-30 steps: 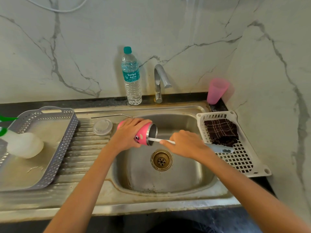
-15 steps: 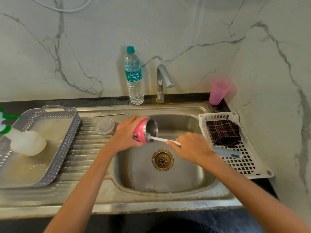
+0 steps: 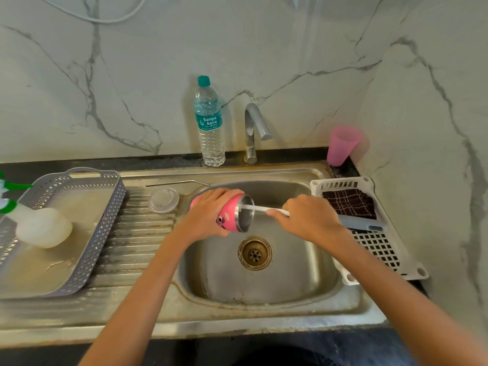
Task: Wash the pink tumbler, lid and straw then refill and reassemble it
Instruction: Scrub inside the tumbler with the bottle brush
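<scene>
Scrub step, tumbler interior. My left hand (image 3: 211, 215) wraps the pink steel-lined tumbler (image 3: 232, 216) around its body, fingers curled over the top and thumb underneath, closed firmly. The tumbler lies on its side over the stainless sink basin (image 3: 290, 281), at about 11 o'clock from the brass drain (image 3: 255, 253), mouth toward 3 o'clock.

My right hand (image 3: 309, 217) is closed around the grey handle of the long white-stemmed bottle brush (image 3: 264, 208). Index finger extends along the stem; the handle end pokes out toward 3 o'clock over the white plastic slotted tray (image 3: 380, 249). The brush head is inside the cup and hidden.

Other task parts: clear round plastic lid (image 3: 163, 200) flat on the ribbed drainboard at 9 o'clock from the tumbler; bent metal straw (image 3: 177, 183) lying just behind it at 10 o'clock. Neither looks attended to yet, judging by position only. Capped clear water bottle with teal label (image 3: 210, 122) stands at 12 o'clock beside the tap (image 3: 253, 130).

Handling judgement: tumbler is rigid, probably moderately light when empty, slick when wet and soapy. A mid-body wrap, as now, is the sound hold; the polished rim gives poor purchase. Lid likely light, slightly flexible: take by the edge. Straw thin, stiff, rolls easily: pinch mid-length. No water visible at the tap.
</scene>
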Action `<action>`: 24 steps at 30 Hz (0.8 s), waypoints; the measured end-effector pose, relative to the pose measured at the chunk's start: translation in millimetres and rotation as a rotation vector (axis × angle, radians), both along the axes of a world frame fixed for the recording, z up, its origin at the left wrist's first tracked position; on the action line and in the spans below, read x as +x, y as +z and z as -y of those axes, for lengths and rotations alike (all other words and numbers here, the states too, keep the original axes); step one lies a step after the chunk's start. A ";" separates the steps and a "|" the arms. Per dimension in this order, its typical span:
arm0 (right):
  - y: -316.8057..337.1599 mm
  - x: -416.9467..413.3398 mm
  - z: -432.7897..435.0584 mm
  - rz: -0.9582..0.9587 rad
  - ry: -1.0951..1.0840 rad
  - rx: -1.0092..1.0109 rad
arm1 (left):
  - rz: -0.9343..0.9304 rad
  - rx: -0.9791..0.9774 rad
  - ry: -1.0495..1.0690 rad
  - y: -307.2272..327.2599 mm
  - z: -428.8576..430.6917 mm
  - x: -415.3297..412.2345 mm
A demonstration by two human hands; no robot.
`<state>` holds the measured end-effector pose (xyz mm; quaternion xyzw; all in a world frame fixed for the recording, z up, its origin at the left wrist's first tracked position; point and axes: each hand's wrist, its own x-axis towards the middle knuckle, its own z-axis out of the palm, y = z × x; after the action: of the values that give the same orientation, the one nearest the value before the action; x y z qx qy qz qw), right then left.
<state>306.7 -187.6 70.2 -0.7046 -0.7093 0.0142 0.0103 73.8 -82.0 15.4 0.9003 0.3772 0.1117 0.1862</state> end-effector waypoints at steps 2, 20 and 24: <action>7.0 10.8 4.7 0.004 -0.023 0.021 | 0.013 -0.004 0.036 -0.3 -2.8 -6.8; 12.6 -13.4 -8.7 -0.012 0.062 0.004 | 0.087 -0.079 -0.026 -3.0 2.8 6.1; 22.2 -8.5 -0.6 0.021 0.067 0.033 | 0.073 -0.027 0.000 -6.6 0.7 4.5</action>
<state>298.2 -187.1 92.4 -0.6805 -0.7326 -0.0045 0.0138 78.3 -82.7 8.8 0.8930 0.3717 0.1396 0.2119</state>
